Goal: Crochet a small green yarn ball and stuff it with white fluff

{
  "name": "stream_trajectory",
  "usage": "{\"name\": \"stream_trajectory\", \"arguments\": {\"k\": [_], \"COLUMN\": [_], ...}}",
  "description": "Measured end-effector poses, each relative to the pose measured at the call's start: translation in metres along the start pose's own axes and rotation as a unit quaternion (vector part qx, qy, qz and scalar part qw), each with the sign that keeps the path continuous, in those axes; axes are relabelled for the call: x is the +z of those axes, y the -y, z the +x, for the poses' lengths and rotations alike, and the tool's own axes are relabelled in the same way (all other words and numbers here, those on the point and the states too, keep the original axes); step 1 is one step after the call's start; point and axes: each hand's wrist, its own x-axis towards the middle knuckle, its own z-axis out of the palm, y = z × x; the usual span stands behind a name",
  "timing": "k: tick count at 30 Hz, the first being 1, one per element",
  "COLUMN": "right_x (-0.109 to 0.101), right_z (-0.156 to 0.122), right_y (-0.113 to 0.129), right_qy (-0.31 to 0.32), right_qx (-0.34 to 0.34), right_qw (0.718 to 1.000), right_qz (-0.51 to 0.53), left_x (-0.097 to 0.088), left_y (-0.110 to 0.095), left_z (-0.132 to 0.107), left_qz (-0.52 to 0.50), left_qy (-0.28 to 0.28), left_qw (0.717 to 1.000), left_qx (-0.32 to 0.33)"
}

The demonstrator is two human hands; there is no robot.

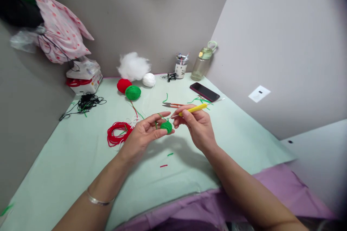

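Between the thumb and fingers of my left hand [146, 130] is a small green crochet piece [166, 126], rounded like a cup. Green yarn runs over the left fingers. My right hand [196, 124] grips a crochet hook [193, 109] by its yellow handle, and the thin metal shaft points left to the top edge of the piece. Whether the hook tip sits inside a stitch is too small to tell. Just behind the right hand lie thread snips [172, 105], partly covered by it. A green yarn ball [133, 92] rests farther back on the left.
Beside the green ball are a red yarn ball [124, 86], a white yarn ball [149, 79] and white stuffing [134, 66]. Coiled red yarn [116, 135] lies left, near tangled black yarn [88, 104]. A phone [204, 91], pen cup [181, 68] and bottle [200, 65] stand toward the back right.
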Motion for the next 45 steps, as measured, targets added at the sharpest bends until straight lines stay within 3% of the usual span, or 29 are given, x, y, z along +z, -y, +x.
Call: {"name": "stream_trajectory", "arguments": {"k": [9,17,23,29,45], "right_x": [0.0017,0.0006,0.0025,0.0029,0.0039], "right_z": [-0.0009,-0.0013,-0.0034,-0.005,-0.0048], "right_y": [0.001,0.003,0.0026,0.0031,0.0025], "right_qy": [0.001,-0.063,-0.061,-0.034,-0.039], "right_qx": [0.0,-0.027,-0.077,-0.067,-0.069], "right_qw": [1.0,0.998,0.994,0.997,0.994], "right_qz": [0.0,-0.01,-0.039,-0.037,-0.07], "left_x": [-0.001,-0.0006,-0.002,-0.0018,-0.0025], "left_y": [-0.0011,-0.0006,-0.0004,-0.0025,-0.0012], "left_z": [0.0,0.0018,-0.0001,-0.0006,-0.0002], "left_qz": [0.025,0.001,-0.006,-0.008,-0.008], "left_qy": [-0.016,0.007,-0.002,-0.007,0.004], "left_qw": [1.0,0.999,0.999,1.0,1.0], "left_qx": [0.009,0.031,0.033,0.024,0.023]}}
